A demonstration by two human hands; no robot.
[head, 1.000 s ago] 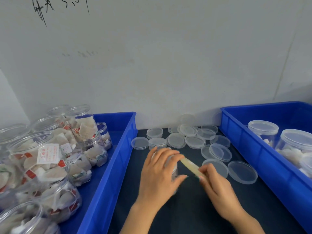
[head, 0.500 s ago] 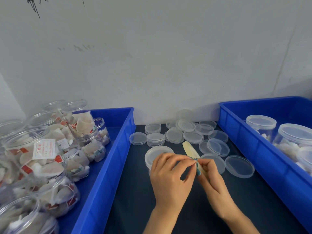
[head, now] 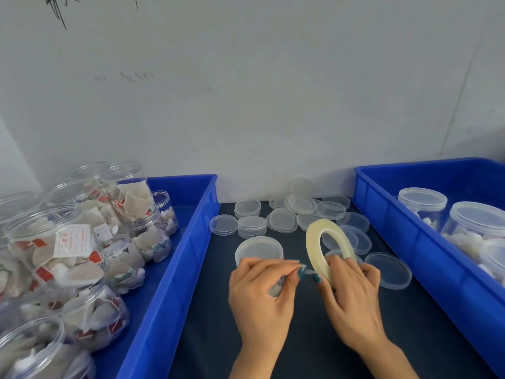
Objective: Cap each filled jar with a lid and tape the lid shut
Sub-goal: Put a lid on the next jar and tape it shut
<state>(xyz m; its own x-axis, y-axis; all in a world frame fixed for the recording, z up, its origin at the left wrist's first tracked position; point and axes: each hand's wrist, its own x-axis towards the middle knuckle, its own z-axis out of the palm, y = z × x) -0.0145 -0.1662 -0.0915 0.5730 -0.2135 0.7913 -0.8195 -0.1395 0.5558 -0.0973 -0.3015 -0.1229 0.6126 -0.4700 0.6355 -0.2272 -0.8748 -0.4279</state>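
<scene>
The jar (head: 239,259) stands on the dark table (head: 322,351), its lid (head: 259,244) on. It is just behind my left hand (head: 262,294), which hides its lower part. It is thin clear plastic and, I judge, light, so a sideways tug of tape could slide or tip it. I would steady it by its wall, under the lid.

My left hand pinches the loose end of the tape roll (head: 314,247) between thumb and forefinger, the other fingers curled under. That end is thin, sticky and limp, and likely to fold on itself, so only its tip should be held. The roll itself is a stiff, light ring and stands on edge. My right hand (head: 352,296) grasps its lower arc, thumb on the near side, fingers curled round.
</scene>
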